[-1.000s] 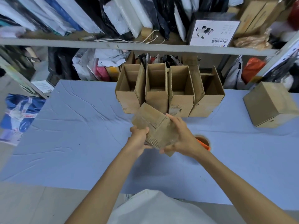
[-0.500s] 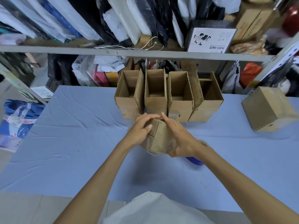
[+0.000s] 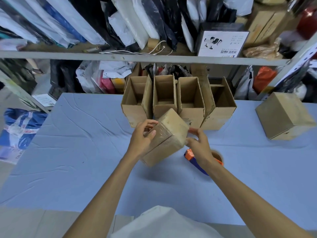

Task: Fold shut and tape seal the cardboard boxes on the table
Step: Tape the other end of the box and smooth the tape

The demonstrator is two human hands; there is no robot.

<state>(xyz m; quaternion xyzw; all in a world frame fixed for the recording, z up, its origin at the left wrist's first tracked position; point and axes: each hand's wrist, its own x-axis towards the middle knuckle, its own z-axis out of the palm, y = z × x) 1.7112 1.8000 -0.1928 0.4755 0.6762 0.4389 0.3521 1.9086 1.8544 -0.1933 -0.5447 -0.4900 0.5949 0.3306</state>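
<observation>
A small closed cardboard box is held tilted above the blue table, with clear tape shining over its seam. My left hand grips its left side, thumb on the taped face. My right hand pinches the box's right edge at the tape end. Several open cardboard boxes stand in a row just behind it. An orange and blue tape dispenser lies on the table, partly hidden under my right wrist.
A closed cardboard box sits at the table's right. A metal shelf crammed with bags and parcels runs behind the table. A blue bag lies on the floor at left.
The box has been turned so its taped face points up and left. My right hand slid from the box's side to its right edge, uncovering the tape dispenser.
</observation>
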